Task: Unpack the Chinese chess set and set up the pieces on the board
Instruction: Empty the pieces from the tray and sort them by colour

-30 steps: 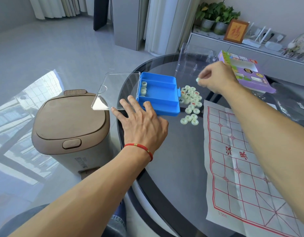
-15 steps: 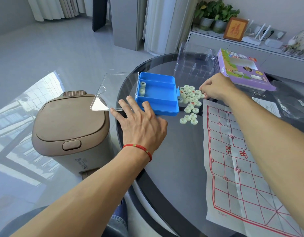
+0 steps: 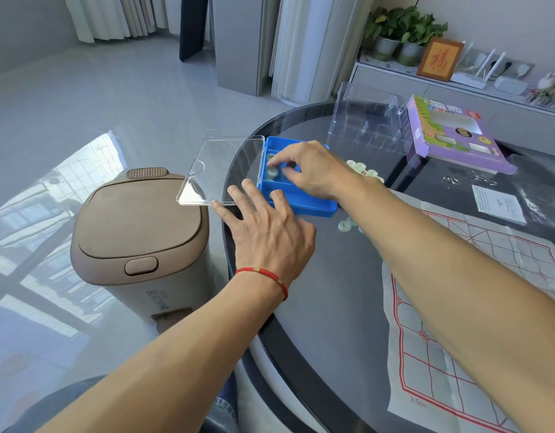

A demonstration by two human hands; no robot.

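A beige lidded bin (image 3: 138,232) stands beside the worktop (image 3: 332,292); potted plants (image 3: 401,29) and a framed picture (image 3: 438,59) sit on the shelf (image 3: 395,68).

The right hand (image 3: 313,171) reaches into the blue box (image 3: 304,204) on the counter (image 3: 332,292), fingertips on pale pieces (image 3: 272,173), while the left hand (image 3: 270,232) lies flat, fingers touching the box's near edge.

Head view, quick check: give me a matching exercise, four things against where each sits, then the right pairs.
Things:
1. blue case
2. purple box
3. left hand
4. paper board

Places:
A. far right of the table
B. flat at the case's near edge
C. spread out under the right forearm
D. open, with the right hand reaching into it

Pairs: 1-D, 2-A, 3-B, 4-C
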